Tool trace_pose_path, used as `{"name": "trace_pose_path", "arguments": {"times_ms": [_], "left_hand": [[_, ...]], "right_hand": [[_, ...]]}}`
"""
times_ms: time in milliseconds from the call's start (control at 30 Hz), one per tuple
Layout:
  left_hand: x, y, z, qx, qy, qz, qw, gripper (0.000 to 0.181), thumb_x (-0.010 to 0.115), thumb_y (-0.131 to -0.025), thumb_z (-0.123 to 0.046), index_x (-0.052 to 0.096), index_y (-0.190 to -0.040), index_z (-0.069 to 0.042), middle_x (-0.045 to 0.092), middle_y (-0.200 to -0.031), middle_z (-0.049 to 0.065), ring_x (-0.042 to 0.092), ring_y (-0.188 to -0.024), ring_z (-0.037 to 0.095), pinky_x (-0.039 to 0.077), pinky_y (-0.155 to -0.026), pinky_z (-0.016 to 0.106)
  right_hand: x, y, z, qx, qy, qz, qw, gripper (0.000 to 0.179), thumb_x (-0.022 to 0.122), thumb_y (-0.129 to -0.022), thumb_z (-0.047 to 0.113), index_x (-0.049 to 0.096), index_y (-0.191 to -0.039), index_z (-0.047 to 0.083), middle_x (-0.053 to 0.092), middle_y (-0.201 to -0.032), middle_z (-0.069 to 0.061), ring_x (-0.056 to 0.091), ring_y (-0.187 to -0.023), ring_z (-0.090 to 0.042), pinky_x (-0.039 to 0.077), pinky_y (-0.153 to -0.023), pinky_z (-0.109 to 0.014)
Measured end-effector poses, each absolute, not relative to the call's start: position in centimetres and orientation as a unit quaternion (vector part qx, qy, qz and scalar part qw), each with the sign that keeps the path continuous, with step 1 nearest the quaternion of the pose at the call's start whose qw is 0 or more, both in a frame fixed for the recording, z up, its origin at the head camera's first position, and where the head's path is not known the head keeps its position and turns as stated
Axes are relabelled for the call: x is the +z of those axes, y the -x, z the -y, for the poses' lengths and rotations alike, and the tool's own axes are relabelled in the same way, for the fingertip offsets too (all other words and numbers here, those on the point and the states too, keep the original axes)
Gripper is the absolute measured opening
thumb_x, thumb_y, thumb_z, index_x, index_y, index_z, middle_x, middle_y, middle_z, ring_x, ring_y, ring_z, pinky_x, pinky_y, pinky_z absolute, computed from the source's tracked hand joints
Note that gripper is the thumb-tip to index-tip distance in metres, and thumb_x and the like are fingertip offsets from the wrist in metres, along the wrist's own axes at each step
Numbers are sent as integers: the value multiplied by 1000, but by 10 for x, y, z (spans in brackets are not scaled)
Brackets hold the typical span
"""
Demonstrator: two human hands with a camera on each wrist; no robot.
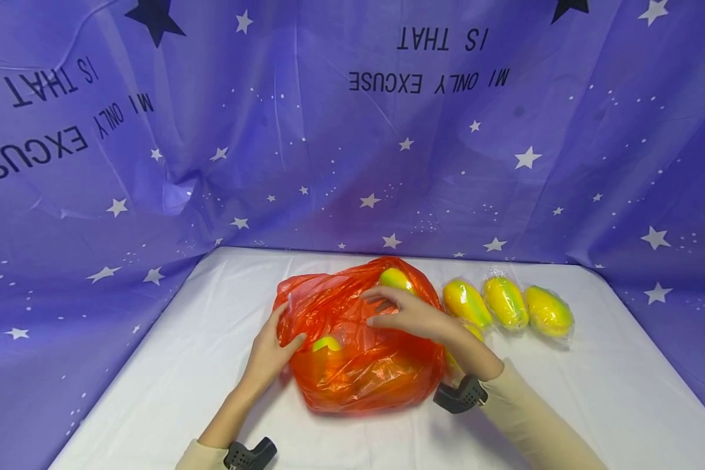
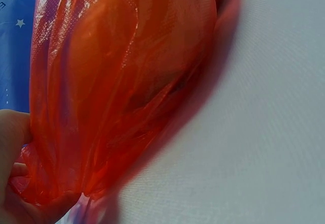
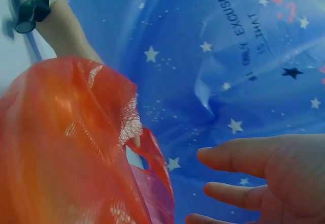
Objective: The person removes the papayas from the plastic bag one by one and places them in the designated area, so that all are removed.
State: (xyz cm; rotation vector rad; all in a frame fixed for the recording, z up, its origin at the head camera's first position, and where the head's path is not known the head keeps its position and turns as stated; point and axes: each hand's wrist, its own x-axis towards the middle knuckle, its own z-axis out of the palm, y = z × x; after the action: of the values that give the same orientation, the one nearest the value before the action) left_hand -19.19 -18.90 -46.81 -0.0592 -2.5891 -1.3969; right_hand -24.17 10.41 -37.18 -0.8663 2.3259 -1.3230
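A crinkled red plastic bag [image 1: 364, 375] sits on the table with its mouth spread. Inside it show a yellow-green mango [image 1: 396, 279] near the far rim and part of another mango [image 1: 327, 343] nearer the front. My left hand [image 1: 270, 352] grips the bag's left edge, thumb and fingers around the thin plastic; the left wrist view shows bunched film by the fingers [image 2: 63, 206]. Over the bag's right side hovers my right hand [image 1: 411, 314], fingers spread and holding nothing. In the right wrist view its fingers [image 3: 233, 155] stand apart from the bag.
To the bag's right, a row of clear-wrapped mangoes lies on the white tablecloth [image 1: 611, 391]: one mango [image 1: 467, 303], a second mango [image 1: 505, 302] and a third mango [image 1: 548, 312]. More yellow fruit is partly hidden behind my right forearm. A purple star-printed curtain [image 1: 329, 163] surrounds the table.
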Motion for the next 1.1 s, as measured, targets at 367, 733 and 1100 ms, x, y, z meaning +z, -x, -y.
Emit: {"name": "trace_pose_path", "arguments": {"times_ms": [367, 733, 1100], "left_hand": [[-467, 191, 188, -468, 21, 878, 99, 73, 72, -87, -17, 34, -148, -8, 41, -145, 22, 36, -133, 40, 26, -109, 56], [-465, 190, 187, -467, 28, 877, 106, 71, 71, -88, -17, 35, -147, -6, 42, -143, 24, 37, -132, 43, 26, -108, 58], [-467, 191, 187, -467, 27, 877, 108, 73, 72, -87, -17, 34, -148, -7, 42, -144, 24, 37, -132, 42, 26, -107, 58]], "right_hand": [[-381, 254, -71, -427, 300, -822, 229, 45, 71, -88, 27, 58, -129, 15, 58, -127, -8, 58, -110, -27, 51, -88, -40], [-398, 249, -51, -415, 311, -807, 282, 49, 72, -88, 26, 55, -132, 11, 59, -125, -14, 63, -99, -22, 55, -74, -32], [-411, 250, -46, -349, 337, -826, 287, 41, 71, -87, 33, 60, -126, 24, 58, -121, 4, 55, -111, -17, 45, -93, -35]]}}
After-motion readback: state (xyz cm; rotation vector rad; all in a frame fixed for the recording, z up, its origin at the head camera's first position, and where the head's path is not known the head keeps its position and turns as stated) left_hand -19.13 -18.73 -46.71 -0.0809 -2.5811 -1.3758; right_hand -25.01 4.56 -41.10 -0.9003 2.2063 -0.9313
